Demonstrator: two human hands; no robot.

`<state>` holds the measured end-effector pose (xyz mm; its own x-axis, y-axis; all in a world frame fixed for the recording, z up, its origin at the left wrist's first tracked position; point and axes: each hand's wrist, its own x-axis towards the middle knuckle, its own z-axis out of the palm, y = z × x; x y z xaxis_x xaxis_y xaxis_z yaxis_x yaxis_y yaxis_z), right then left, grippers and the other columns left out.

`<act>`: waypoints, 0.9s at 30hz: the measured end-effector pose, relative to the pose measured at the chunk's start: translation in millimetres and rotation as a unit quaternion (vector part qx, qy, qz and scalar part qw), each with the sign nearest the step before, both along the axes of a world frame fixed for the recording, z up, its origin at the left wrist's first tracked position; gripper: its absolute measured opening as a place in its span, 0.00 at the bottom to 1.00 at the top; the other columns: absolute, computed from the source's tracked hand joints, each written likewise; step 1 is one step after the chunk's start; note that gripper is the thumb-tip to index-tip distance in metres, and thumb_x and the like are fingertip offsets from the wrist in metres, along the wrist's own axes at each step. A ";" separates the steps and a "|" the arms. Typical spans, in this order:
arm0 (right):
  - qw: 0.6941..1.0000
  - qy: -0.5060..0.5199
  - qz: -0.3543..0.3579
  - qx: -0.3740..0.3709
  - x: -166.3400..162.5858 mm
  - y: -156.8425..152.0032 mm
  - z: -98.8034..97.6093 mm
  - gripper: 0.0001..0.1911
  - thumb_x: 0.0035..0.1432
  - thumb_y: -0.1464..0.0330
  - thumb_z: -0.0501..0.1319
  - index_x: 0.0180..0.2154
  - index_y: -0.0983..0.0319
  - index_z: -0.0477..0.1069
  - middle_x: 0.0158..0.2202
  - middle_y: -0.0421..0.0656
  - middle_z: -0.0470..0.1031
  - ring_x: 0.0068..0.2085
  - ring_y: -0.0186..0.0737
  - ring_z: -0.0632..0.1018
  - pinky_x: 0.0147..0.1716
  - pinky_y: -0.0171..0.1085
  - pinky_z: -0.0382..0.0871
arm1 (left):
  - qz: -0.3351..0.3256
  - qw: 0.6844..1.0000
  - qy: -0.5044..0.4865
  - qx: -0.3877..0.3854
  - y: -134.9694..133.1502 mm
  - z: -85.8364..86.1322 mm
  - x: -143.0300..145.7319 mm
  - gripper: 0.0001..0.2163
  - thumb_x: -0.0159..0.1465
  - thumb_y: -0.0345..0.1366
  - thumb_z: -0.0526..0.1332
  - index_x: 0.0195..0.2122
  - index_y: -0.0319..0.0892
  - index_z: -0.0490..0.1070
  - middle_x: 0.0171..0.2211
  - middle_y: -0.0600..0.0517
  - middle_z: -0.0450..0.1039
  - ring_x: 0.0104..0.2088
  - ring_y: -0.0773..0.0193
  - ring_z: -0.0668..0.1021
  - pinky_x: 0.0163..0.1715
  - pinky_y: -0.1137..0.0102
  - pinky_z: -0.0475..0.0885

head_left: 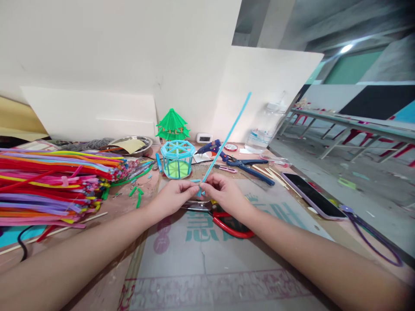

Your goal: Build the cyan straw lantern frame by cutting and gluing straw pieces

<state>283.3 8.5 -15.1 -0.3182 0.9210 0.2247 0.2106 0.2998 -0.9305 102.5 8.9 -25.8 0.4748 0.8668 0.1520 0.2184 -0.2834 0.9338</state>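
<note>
My left hand [177, 196] and my right hand [223, 192] meet over the middle of the table, fingers pinched together on a long light-blue pipe cleaner [227, 137]. The pipe cleaner slants up and to the right from my fingertips. Its lower end bends sideways between the two hands. Just behind my hands stands a small round cage-like model [177, 159] of blue pipe cleaners with a green inside. A green pagoda-shaped roof model [173, 125] stands behind that.
A big pile of coloured pipe cleaners [48, 181] fills the left. Red-handled scissors [230, 224] lie under my right wrist. A glue gun [210, 148], blue pliers [248, 166], a phone [311, 195], a metal dish [131, 145] and a plastic bottle [264, 127] lie around.
</note>
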 end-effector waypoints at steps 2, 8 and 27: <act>1.000 -0.012 -0.007 0.008 0.2 -0.9 1.0 0.11 0.54 0.60 0.62 0.27 0.60 0.67 0.22 0.37 0.70 0.25 0.35 0.73 0.25 0.34 0.66 | 0.008 1.000 0.015 0.000 0.9 -1.3 -0.5 0.16 0.63 0.45 0.57 0.38 0.37 0.77 0.36 0.49 0.80 0.36 0.61 0.78 0.37 0.71 0.70; 0.999 -0.028 -0.011 0.019 0.3 -2.5 3.6 0.10 0.54 0.62 0.62 0.27 0.60 0.67 0.22 0.37 0.71 0.24 0.34 0.73 0.25 0.33 0.64 | 0.037 0.998 0.045 0.010 2.0 -2.5 -0.6 0.18 0.61 0.47 0.59 0.37 0.37 0.78 0.34 0.49 0.80 0.33 0.61 0.78 0.35 0.71 0.70; 1.000 0.003 0.001 0.026 0.5 2.4 -1.9 0.10 0.55 0.61 0.61 0.28 0.61 0.67 0.23 0.37 0.71 0.26 0.33 0.73 0.27 0.33 0.66 | 0.010 1.000 0.022 0.019 0.5 0.3 -0.6 0.17 0.63 0.46 0.57 0.38 0.38 0.78 0.36 0.50 0.80 0.36 0.61 0.79 0.37 0.72 0.70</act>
